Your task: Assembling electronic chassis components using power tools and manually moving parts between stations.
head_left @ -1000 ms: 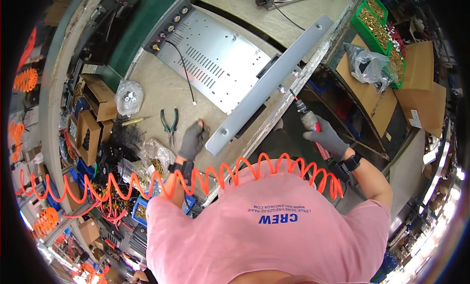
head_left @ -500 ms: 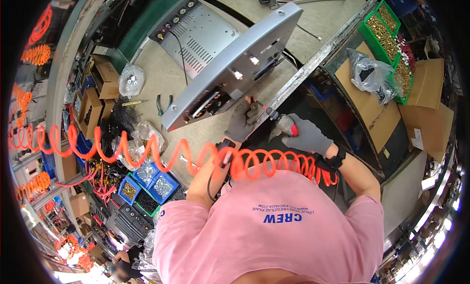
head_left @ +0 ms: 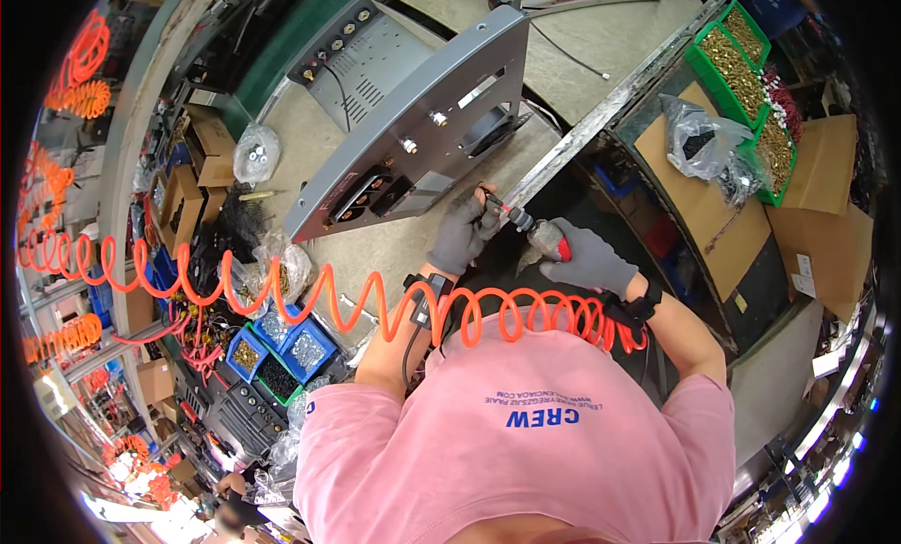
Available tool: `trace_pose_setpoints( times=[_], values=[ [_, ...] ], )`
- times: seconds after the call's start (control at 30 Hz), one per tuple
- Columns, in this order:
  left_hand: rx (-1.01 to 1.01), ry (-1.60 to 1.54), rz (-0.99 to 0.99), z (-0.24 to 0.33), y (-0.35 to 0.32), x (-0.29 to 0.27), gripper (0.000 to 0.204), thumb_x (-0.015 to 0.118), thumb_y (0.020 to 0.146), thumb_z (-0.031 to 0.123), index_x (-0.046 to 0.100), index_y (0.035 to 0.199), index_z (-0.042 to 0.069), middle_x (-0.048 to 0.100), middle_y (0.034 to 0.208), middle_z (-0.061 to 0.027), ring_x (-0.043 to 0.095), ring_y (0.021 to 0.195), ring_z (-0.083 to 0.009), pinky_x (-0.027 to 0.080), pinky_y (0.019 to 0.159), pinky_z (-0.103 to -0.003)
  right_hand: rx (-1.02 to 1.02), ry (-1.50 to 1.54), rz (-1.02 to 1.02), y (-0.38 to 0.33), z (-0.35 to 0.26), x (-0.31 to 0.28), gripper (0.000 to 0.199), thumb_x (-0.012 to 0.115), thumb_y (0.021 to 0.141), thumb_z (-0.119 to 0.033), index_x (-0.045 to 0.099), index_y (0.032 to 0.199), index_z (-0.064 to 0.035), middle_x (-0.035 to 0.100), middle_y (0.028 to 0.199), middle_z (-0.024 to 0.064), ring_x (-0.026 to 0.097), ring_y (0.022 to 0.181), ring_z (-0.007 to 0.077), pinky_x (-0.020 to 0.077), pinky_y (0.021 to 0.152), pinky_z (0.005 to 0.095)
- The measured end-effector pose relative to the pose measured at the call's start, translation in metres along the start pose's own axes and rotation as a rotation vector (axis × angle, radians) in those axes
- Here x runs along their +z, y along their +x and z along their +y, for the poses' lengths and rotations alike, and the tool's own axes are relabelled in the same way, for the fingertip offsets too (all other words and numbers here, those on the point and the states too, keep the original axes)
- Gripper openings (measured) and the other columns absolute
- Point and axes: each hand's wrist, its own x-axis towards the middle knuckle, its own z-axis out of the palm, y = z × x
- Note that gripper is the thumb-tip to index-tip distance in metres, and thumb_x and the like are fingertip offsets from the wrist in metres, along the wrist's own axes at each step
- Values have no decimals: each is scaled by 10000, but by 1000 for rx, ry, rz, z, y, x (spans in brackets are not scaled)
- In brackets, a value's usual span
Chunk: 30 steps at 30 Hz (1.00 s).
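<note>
A grey metal chassis panel [head_left: 413, 136] with sockets, connectors and a fan opening stands tilted on the workbench [head_left: 601, 51]. My left hand [head_left: 462, 234], in a grey glove, rests at the panel's lower right corner and touches the driver's bit. My right hand [head_left: 587, 260], also gloved, grips a pneumatic screwdriver [head_left: 537, 234] with a red collar, its tip pointing at the panel's edge. A coiled orange air hose [head_left: 375, 305] stretches across in front of my pink shirt to my right wrist.
Green bins of brass screws [head_left: 741, 70] sit at the right, with a plastic bag [head_left: 699, 140] on a cardboard box beside them. Blue bins of small parts [head_left: 282, 342], cardboard boxes [head_left: 202, 164] and bagged hardware crowd the left. Another chassis [head_left: 375, 61] lies behind the panel.
The grey panel has been swung from lying flat to standing with its connector face toward me. Both hands came together at its lower corner, with the driver's tip brought up to it.
</note>
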Motion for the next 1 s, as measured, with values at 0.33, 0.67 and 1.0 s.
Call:
trace_pose_setpoints(
  times=[0.33, 0.67, 1.0],
  values=[
    [146, 89, 76, -10, 16, 27, 203, 481, 915, 162, 509, 1045, 7, 527, 871, -61, 481, 684, -95, 412, 601, -230, 50, 153, 14, 9, 6, 0, 589, 649, 676, -346, 440, 1118, -16, 606, 829, 189, 601, 784, 340, 465, 702, 386],
    [103, -343, 186, -28, 58, 4, 211, 453, 927, 188, 510, 1073, 46, 551, 878, -78, 504, 663, -110, 421, 570, -221, 118, 94, 45, 40, 4, -10, 581, 644, 678, -355, 443, 1079, 14, 603, 853, 212, 607, 811, 342, 465, 712, 386],
    [14, -424, 310, -28, 74, -17, 130, 480, 906, 192, 529, 952, 82, 579, 774, -67, 509, 593, -116, 411, 507, -226, 122, 138, 56, 54, 5, -5, 645, 653, 661, -362, 440, 1120, 38, 603, 821, 192, 619, 658, 283, 483, 626, 353]
  ],
)
